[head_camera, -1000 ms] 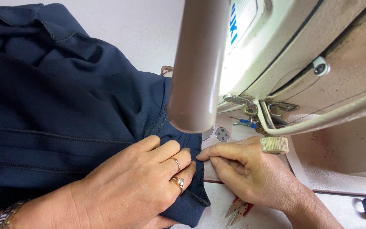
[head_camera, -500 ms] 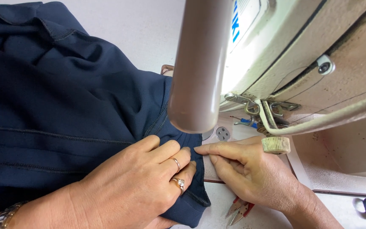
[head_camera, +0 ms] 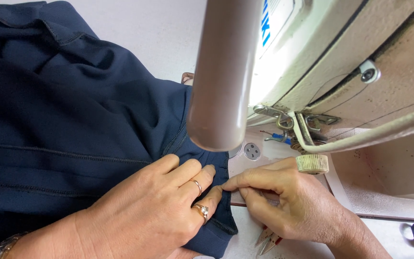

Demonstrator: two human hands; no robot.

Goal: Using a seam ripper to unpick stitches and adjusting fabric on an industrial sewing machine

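A dark navy garment (head_camera: 73, 120) with stitched seams is spread over the sewing table, its folded edge lying by the needle area. My left hand (head_camera: 154, 211), with two rings and a wrist bracelet, lies flat on the cloth near that edge, pressing it down. My right hand (head_camera: 288, 201) pinches the cloth's edge between thumb and forefinger, fingertips touching my left fingers. The needle itself is hidden behind a grey tube (head_camera: 226, 72).
The cream sewing machine head (head_camera: 341, 62) fills the upper right, with its presser-foot metalwork (head_camera: 288, 120) and a round ribbed knob (head_camera: 312, 164). Small thread snips (head_camera: 267, 238) lie under my right hand. A round metal plate (head_camera: 252, 151) sits in the machine bed.
My right fingertips have slid slightly left toward my left hand along the cloth edge. Otherwise the hands and garment hold nearly still.
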